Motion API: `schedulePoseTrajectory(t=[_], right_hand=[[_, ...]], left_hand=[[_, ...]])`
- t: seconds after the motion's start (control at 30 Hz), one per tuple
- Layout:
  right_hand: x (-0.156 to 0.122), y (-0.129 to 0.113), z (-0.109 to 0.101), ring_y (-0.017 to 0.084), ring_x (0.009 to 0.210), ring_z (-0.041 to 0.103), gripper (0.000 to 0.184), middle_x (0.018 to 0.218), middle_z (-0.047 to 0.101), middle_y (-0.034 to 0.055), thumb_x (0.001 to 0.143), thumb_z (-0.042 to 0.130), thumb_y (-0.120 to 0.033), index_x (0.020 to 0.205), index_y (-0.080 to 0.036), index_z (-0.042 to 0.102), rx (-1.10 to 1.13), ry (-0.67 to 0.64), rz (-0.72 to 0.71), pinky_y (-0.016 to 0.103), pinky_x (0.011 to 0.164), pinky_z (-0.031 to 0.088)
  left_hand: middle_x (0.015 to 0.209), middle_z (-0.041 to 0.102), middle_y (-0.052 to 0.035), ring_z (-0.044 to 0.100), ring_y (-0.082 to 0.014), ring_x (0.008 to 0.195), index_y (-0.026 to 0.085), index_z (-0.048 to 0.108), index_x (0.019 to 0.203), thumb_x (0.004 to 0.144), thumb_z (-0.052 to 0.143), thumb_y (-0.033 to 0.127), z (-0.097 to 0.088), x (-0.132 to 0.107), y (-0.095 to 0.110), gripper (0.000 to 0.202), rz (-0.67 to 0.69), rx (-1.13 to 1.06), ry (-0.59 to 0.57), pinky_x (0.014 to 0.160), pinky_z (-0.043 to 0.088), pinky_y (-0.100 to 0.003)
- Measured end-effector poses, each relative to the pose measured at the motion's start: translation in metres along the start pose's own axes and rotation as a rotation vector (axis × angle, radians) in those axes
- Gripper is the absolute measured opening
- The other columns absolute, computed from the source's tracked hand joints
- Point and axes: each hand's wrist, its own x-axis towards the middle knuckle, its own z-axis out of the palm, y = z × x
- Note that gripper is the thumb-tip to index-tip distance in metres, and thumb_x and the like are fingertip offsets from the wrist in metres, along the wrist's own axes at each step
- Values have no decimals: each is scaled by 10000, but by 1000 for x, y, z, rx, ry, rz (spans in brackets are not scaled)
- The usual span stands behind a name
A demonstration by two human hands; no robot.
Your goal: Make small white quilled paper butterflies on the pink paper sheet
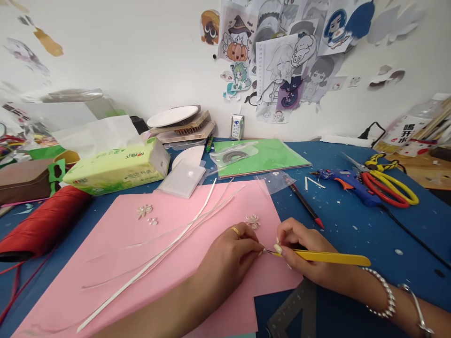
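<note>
My left hand point(230, 253), with a gold ring, pinches a tiny white piece between thumb and fingertips above pink paper point(197, 281). The fingertips partly hide that piece. My right hand point(303, 249) is closed around yellow tweezers point(331, 257), whose dark tips meet the piece at my left fingertips. Just beyond my left hand lies a coiled white paper ornament point(252, 221). Farther left on the paper are a white flower-like ornament point(144, 211) and a small cluster of white beads or coils point(152, 221). Narrow white paper strips point(169, 249) stretch diagonally across the paper.
On the blue table, a glue gun point(352, 185) and scissors point(387, 180) lie at right, near a black pencil point(306, 205). A triangle ruler point(294, 312) sits in front. Behind are green sheets point(271, 157), a clear case point(183, 178) and a tissue pack point(116, 169); a red spool point(42, 220) is left.
</note>
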Motion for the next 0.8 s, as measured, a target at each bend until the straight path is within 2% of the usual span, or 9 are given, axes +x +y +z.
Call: schedulePoseTrajectory(t=[0.13,0.43,0.67,0.8], right_hand=[[0,-2,-1,93,547,464,69,633,520,-47,828,386,-207,891,-211,358,-28,-16,-18,207,518,320],[-2,7,4,106,616,510,82,709,550,-25,831,387,-231,910,-222,368,-47,-1,-44,208,553,354],[-3,6,3,95,607,510,58,695,533,-33,834,360,-185,876,-223,374,-42,50,-87,196,541,355],[-3,6,3,88,581,498,80,678,522,-45,820,377,-169,878,-223,373,-64,36,-120,193,530,351]], left_hand=[[819,588,-57,561,-140,732,168,672,824,768,490,101,1,-1,1,202,3,15,-4,658,474,-249],[821,595,-61,569,-143,733,161,671,829,765,502,105,2,-1,3,189,15,17,8,661,480,-244],[797,596,-49,567,-137,717,165,665,784,762,509,107,2,0,0,168,18,6,19,649,480,-243],[795,595,-57,568,-145,713,158,673,787,754,520,102,3,-1,-1,166,30,15,17,627,478,-248]])
